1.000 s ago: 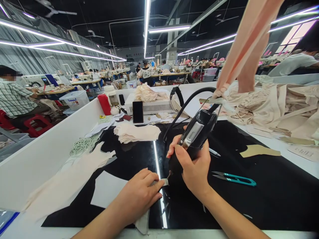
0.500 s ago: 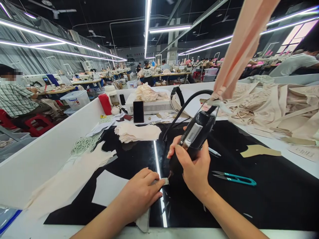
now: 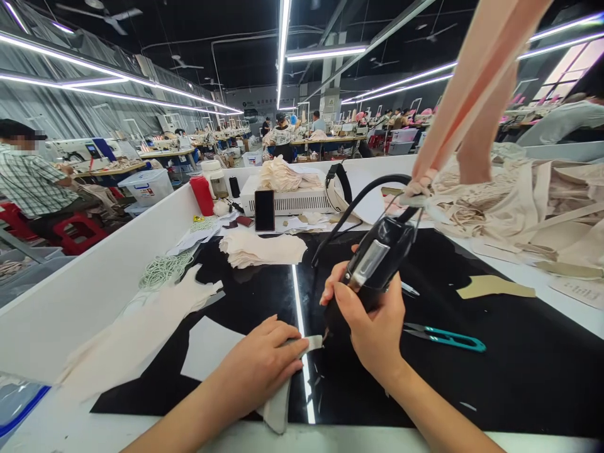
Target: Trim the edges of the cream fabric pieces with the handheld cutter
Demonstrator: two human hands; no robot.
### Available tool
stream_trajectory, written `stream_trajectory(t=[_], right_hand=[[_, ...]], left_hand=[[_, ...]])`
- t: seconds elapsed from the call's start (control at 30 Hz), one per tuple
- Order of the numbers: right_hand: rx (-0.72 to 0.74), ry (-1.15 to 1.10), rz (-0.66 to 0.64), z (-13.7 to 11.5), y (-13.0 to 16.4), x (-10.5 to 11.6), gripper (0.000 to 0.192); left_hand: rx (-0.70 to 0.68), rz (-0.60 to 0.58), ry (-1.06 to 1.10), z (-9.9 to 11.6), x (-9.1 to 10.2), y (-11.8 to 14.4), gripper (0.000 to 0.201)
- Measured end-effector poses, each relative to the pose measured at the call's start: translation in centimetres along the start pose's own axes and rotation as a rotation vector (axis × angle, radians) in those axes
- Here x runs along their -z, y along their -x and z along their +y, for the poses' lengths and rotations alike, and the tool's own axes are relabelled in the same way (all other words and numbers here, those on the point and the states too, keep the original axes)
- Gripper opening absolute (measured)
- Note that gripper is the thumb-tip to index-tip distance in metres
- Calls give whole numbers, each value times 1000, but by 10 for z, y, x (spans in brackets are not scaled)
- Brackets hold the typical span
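Grey fabric strip (image 3: 283,396) lies on the black counter (image 3: 519,371), running from the near edge up toward the lit seam in its surface. The left hand (image 3: 259,365) lies flat on this strip, fingers together and pressing it down, with the strip's far end showing just past the fingertips. The right hand (image 3: 372,321) is wrapped tightly round a black corded hand tool (image 3: 372,264), held tilted with its tip down at the strip's far end, touching or almost touching it. Teal thread snips (image 3: 443,338) lie on the counter just right of that hand. Farther back sit a stack of pale fabric pieces (image 3: 262,248) and a dark phone (image 3: 264,210) standing upright against a white box (image 3: 292,200).
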State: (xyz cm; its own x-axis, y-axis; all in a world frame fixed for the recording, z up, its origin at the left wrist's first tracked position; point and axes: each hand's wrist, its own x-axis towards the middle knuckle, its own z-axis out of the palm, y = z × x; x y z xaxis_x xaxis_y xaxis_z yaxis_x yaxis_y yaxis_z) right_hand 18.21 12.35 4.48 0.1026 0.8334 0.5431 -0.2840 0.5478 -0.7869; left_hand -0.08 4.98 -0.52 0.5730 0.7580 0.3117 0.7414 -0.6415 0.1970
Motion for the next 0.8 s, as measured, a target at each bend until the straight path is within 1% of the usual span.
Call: stream_trajectory(t=[0.23,0.5,0.6,0.8], right_hand=[[6,-22,-1,2,5,8,30],[-7,-55,-29,8,5,15,28],[-1,-85,-29,9,2,12,26],[-19,-115,-52,14,1,-3,26]], left_hand=[[-4,8,-6,-1,0,14,22],[12,40,-18,3,-8,14,20],[15,67,-9,4,-9,13,20],[20,93,-7,6,-10,11,20]])
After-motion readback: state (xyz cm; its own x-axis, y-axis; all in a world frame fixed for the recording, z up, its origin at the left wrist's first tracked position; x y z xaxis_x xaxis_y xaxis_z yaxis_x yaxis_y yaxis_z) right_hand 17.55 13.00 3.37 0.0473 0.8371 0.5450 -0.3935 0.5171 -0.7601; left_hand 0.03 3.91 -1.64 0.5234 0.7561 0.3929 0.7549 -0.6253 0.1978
